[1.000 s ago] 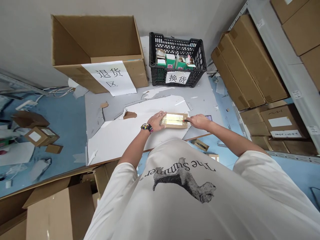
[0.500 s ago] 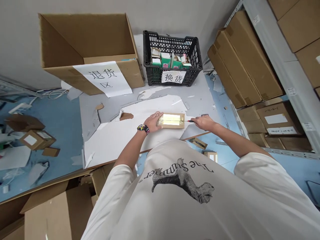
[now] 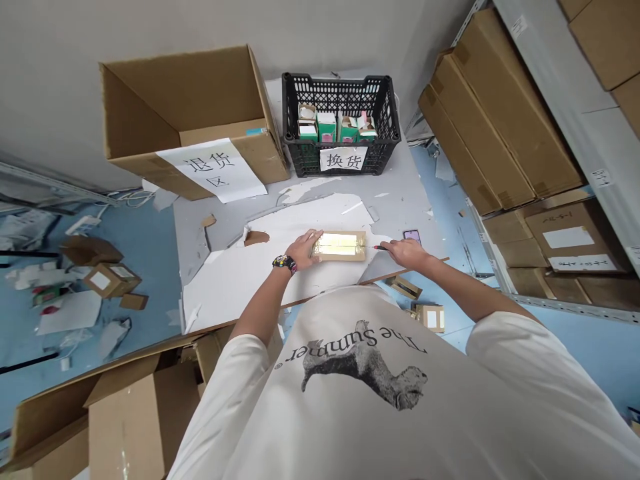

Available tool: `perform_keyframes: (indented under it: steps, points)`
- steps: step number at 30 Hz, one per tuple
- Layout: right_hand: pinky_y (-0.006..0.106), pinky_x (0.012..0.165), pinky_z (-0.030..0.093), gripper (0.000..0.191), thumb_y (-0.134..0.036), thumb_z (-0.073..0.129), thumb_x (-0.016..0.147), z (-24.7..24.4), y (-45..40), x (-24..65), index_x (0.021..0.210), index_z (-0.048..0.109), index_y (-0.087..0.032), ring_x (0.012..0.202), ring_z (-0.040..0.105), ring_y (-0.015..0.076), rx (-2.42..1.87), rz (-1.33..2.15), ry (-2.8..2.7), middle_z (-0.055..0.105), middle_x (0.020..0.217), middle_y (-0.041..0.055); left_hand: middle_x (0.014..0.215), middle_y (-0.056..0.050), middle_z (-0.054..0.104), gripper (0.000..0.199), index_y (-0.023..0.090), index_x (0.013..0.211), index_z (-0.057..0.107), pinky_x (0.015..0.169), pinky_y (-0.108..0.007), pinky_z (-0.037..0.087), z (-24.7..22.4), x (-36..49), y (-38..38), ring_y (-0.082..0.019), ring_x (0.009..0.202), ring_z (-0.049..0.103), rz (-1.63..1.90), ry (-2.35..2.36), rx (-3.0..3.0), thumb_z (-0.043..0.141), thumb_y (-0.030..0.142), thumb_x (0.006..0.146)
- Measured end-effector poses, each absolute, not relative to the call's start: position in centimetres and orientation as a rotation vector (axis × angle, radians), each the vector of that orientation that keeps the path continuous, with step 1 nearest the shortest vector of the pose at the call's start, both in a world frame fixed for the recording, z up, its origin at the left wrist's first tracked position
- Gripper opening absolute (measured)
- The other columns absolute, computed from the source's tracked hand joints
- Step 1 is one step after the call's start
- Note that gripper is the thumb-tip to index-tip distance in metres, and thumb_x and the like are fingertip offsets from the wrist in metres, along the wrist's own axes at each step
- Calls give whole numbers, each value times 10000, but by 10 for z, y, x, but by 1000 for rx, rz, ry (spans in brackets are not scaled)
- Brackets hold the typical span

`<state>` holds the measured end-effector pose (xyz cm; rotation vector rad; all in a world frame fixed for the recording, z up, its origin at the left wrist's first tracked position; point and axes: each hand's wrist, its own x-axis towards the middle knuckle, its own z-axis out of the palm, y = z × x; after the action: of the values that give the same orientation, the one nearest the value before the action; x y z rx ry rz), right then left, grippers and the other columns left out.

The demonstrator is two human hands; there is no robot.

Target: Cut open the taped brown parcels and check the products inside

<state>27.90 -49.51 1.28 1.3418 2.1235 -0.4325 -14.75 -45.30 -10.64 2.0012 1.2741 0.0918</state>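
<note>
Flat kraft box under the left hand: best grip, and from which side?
Pinch the flat kraft box by its long edges at the left end, coming from above, where the left hand rests. It lies thin and flat on the white board, so edges give the best purchase; the thin tool in the right hand crowds the right end.

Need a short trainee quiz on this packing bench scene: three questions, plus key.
1. What is the left hand pressing on?
2. True or false: the black plastic crate holds small green-and-white cartons.
3. What does the right hand hold?
A) a slim dark-handled tool
B) a roll of tape
C) a pair of scissors

Key:
1. A flat brown cardboard packet with a shiny gold face
2. True
3. A
</note>
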Motion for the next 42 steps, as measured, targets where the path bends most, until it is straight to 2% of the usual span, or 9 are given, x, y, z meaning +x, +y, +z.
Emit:
perform_keyframes:
  steps: [10,15,18,20,23,28,33,37,42]
  points:
    - [394,939,465,555,-165,412,1156,8,-506,305,1670,594,-270,1109,804,317,1373,-457,2171,818,1291,195,1858,-112,482,1118,313,1899,329,1381,-607,381,-108,-151,-458,-437,1681,442,29,1316,1998,785,494,894]
    - [378,944,490,493,-248,461,1187,-2,-509,335,1645,633,-308,1085,809,298,1540,-614,2175,840,1275,133,1930,-95,361,1137,357,1869,387,1362,-675,366,-92,-144,-454,-518,1721,339,-88,1448,2021,845,540,845]
    - [351,910,526,493,-299,467,1201,-13,-519,339,1667,623,-334,1157,808,295,1729,-790,2187,843,1384,94,1926,-132,355,1094,302,1821,466,1394,-726,279,-79,-115,-460,-543,1740,280,-11,1504,2152,872,450,816]
    - [338,921,553,509,-315,490,1199,-23,-527,336,1693,612,-324,1213,801,296,1838,-886,2196,830,1465,89,1857,-147,462,986,286,1779,518,1408,-704,268,-73,-85,-469,-505,1685,387,99,1449,2236,842,377,852]
    - [338,981,582,520,-335,515,1197,-41,-536,327,1705,619,-300,1257,798,303,1958,-1012,2205,830,1484,98,1651,-127,656,789,329,1663,634,1357,-638,380,-71,-35,-483,-441,1518,567,141,1261,2251,826,336,898]
    - [382,1029,610,528,-356,519,1188,-62,-538,316,1693,646,-265,1222,808,331,2034,-1204,2238,858,1395,123,1449,-167,715,521,275,1430,748,1262,-590,449,-78,5,-492,-434,1362,633,190,1438,2175,866,386,935]
    - [397,1038,618,523,-358,540,1164,-70,-532,317,1655,682,-246,1216,804,340,2070,-1300,2274,863,1385,130,1372,-140,755,477,298,1340,769,1226,-577,426,-81,5,-489,-422,1335,647,113,1462,2126,922,415,904]
    - [385,1011,612,526,-361,541,1155,-72,-532,318,1651,683,-258,1179,806,325,2061,-1353,2274,869,1363,115,1314,-127,789,462,292,1345,753,1193,-573,414,-80,9,-491,-412,1318,651,75,1497,2067,890,436,928]
    - [362,932,597,540,-355,524,1152,-69,-535,313,1656,684,-244,1048,803,303,2031,-1409,2234,884,1221,111,1432,-130,742,469,295,1300,714,1221,-579,404,-76,15,-492,-406,1379,625,58,1526,2078,907,428,893]
